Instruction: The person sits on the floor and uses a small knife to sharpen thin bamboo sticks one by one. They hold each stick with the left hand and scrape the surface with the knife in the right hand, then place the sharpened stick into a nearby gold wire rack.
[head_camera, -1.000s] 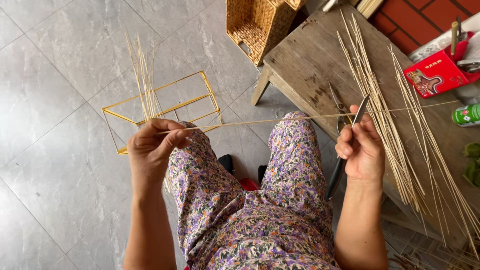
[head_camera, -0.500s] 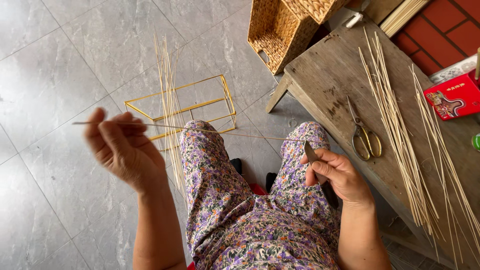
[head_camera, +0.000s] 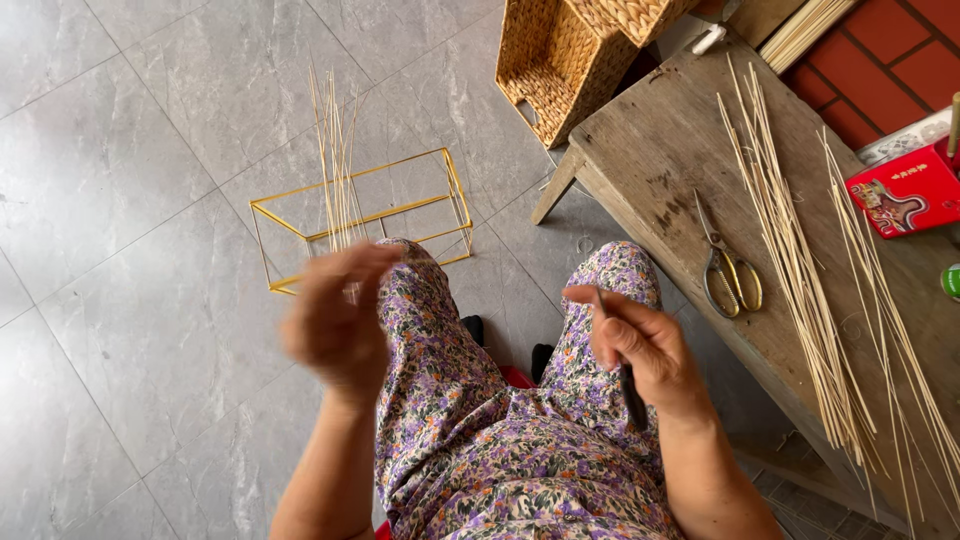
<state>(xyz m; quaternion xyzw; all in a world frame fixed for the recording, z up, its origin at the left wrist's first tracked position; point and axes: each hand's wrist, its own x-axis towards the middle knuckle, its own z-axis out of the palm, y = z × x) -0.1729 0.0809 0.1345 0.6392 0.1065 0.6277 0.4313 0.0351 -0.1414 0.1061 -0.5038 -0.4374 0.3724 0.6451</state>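
Note:
My left hand (head_camera: 335, 320) hovers over my left knee, blurred by motion, and I cannot tell whether anything is in it. My right hand (head_camera: 640, 350) rests above my right thigh, shut on a slim dark knife (head_camera: 628, 385) that points down along the palm. I sit in flowered trousers (head_camera: 500, 440). On the grey floor tiles beyond my knees lies a yellow box-shaped stick frame (head_camera: 360, 215) with a bundle of thin pale sticks (head_camera: 335, 150) laid across it.
A worn wooden bench (head_camera: 660, 150) stands at my right, carrying scissors (head_camera: 725, 270), long bamboo strips (head_camera: 790, 230), a red box (head_camera: 905, 190) and a green object (head_camera: 950, 282). Woven baskets (head_camera: 555, 60) sit on the floor behind the bench.
My left hand swung back from far out on the left to just over my left knee, and the thin strip it held is no longer visible. My right hand stayed over my thigh.

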